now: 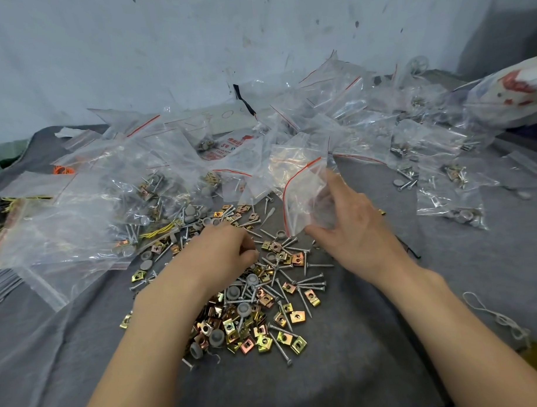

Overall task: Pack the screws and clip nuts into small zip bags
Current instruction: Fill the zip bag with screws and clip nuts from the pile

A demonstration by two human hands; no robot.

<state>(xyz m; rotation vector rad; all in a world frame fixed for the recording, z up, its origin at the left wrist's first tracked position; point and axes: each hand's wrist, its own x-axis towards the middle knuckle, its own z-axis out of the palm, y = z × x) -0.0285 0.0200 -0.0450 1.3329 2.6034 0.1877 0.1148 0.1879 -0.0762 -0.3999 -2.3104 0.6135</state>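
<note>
Zip bag (303, 196), centre right, red-lined mouth turned left toward the pile. The right hand (353, 230) grips its lower edge, likely readying it for filling. Screws (312, 282) and clip nuts (297, 316) lie loose at centre. The left hand (229, 250) curls over them — cannot tell whether it holds any.

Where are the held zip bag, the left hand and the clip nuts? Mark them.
zip bag (302, 197), head view, clear panel beside the red seal.
left hand (223, 252), head view, back of the hand.
clip nuts (256, 325), head view, middle of the pile.
</note>
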